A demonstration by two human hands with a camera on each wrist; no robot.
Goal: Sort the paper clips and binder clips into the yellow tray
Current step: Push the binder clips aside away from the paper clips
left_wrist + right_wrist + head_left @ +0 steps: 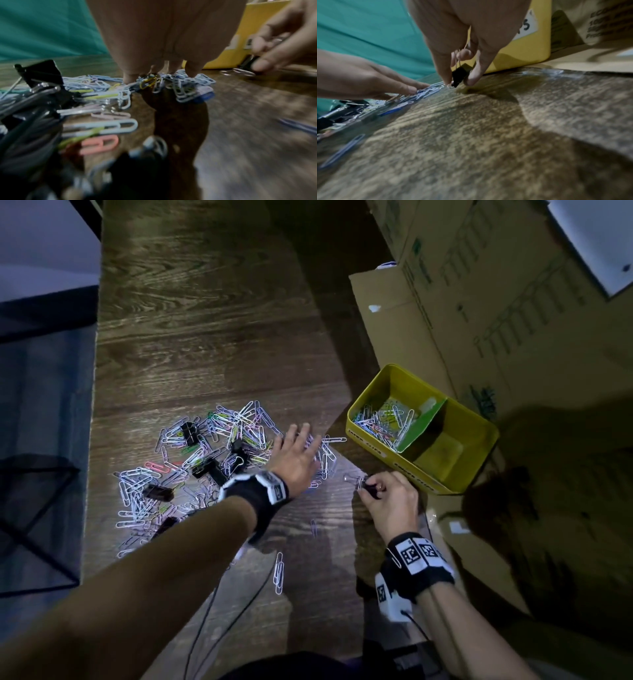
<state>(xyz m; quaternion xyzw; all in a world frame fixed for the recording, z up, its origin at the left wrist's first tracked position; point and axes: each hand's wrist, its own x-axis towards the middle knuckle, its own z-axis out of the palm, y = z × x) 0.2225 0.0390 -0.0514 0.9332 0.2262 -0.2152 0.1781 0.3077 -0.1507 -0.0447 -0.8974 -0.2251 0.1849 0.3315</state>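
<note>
The right hand (pixel 390 498) pinches a small black binder clip (pixel 458 78); the yellow plastic tray's (pixel 486 436) empty compartment lies just ahead-right, while the flat left hand (pixel 294 458) presses paper clips (pixel 236 422).

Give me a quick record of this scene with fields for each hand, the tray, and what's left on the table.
left hand: fingers straight, pressing on paper clips at the pile's edge
right hand: pinching a black binder clip low over the table
yellow tray: two compartments; one holds paper clips, the other looks empty
left on table: many paper clips, several black binder clips
</note>
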